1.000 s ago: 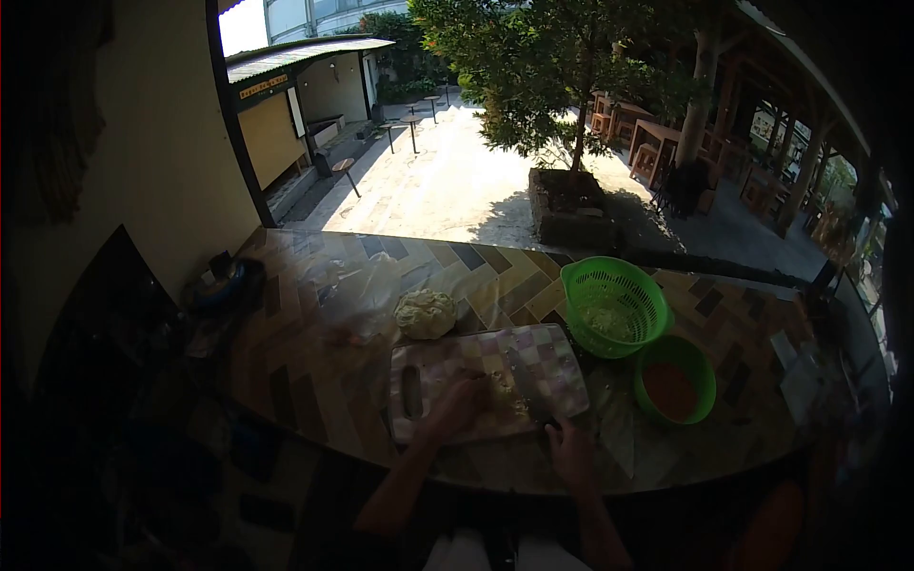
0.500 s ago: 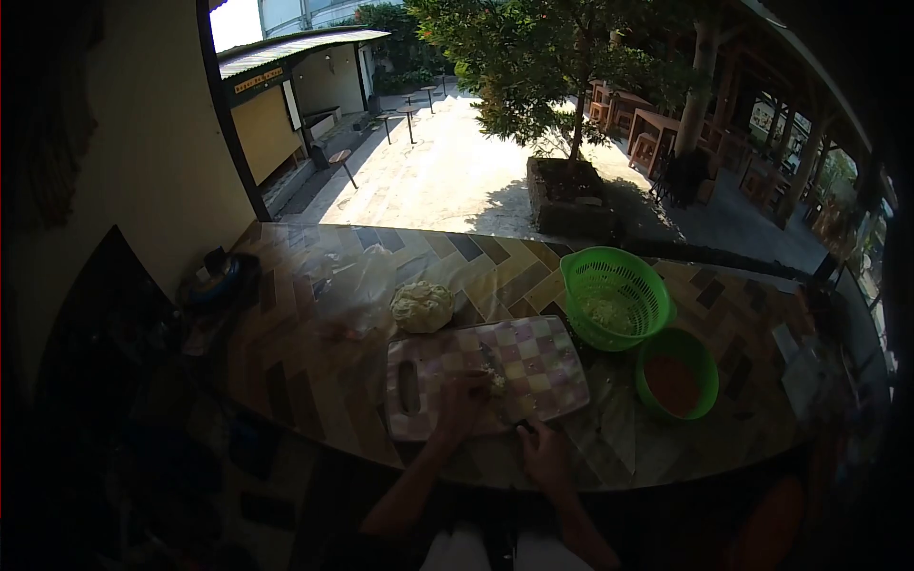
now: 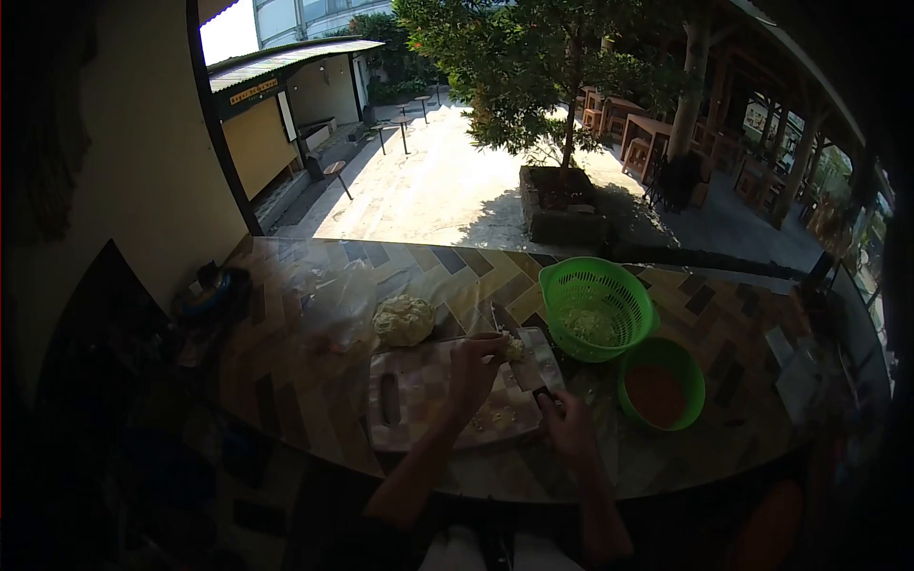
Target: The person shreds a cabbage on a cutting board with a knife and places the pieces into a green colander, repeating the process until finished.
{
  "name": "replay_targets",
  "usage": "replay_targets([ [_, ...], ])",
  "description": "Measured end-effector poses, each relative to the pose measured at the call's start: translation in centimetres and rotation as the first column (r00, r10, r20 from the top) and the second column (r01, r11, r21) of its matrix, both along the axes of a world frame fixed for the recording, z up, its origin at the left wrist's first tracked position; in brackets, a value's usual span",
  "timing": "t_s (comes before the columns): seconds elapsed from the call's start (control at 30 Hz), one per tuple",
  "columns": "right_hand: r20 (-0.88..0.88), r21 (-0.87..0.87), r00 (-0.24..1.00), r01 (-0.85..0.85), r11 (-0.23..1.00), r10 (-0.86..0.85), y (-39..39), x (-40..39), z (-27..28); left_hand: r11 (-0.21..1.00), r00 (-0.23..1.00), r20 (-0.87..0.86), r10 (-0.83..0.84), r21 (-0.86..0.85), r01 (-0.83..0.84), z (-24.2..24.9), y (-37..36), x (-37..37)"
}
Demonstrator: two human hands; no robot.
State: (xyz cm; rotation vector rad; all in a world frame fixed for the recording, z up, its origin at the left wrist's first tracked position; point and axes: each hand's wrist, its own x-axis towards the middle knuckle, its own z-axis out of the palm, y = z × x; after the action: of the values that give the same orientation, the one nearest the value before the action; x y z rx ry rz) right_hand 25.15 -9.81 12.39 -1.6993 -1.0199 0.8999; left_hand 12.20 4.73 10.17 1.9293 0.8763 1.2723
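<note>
My right hand (image 3: 571,425) is closed round the black handle of a knife (image 3: 526,374), whose broad blade points away from me over the right part of the cutting board (image 3: 411,428). Pale chopped vegetable pieces (image 3: 515,348) sit at the blade's far end. My left hand (image 3: 473,369) has its fingers closed against these pieces, beside the blade. A few small bits lie scattered on the checkered board nearer to me. Just beyond the board's far left edge rests a pale, lumpy vegetable head (image 3: 404,321).
A green colander (image 3: 633,285) with pale chopped pieces stands past the board's right corner. Next to it is a green bowl (image 3: 698,381) of reddish-orange contents. Clear plastic (image 3: 333,295) lies at the left of the patterned table (image 3: 305,395). A planted tree (image 3: 562,86) stands outside.
Both hands and the knife have moved away from me, toward the board's far right side. The chopped pieces have moved with them, lifted between left hand and blade. The view has shifted slightly.
</note>
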Motion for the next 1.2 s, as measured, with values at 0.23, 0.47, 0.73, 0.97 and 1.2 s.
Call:
replay_targets([
  [0.23, 0.197, 0.125, 0.967, 0.139, 0.982, -0.162, 1.0, 7.2, 3.5, 0.994, 0.993, 0.028, -0.112, -0.006, 0.112, 4.5, 2.7, 10.0],
  [0.47, 0.631, 0.203, 0.708, 0.242, 0.949, -0.316, 2.3, 12.8, 4.0, 0.986, 0.979, -0.144, -0.142, 0.072, 0.154, 2.9, 5.8, 17.7],
  [0.73, 0.613, 0.166, 0.732, 0.246, 0.955, -0.296, 2.5, 15.2, 3.9, 0.988, 0.976, -0.178, -0.124, 0.07, 0.138, 0.3, 7.3, 19.4],
  [0.97, 0.599, 0.116, 0.767, 0.201, 0.973, -0.23, 2.6, 16.0, 4.0, 0.984, 0.943, -0.292, -0.161, 0.024, 0.175, 1.3, 7.7, 19.5],
  [1.2, 0.555, 0.158, 0.798, 0.176, 0.972, -0.235, 2.1, 16.2, 4.1, 0.993, 0.986, -0.162, -0.022, 0.108, 0.04, 0.4, 8.0, 20.4],
])
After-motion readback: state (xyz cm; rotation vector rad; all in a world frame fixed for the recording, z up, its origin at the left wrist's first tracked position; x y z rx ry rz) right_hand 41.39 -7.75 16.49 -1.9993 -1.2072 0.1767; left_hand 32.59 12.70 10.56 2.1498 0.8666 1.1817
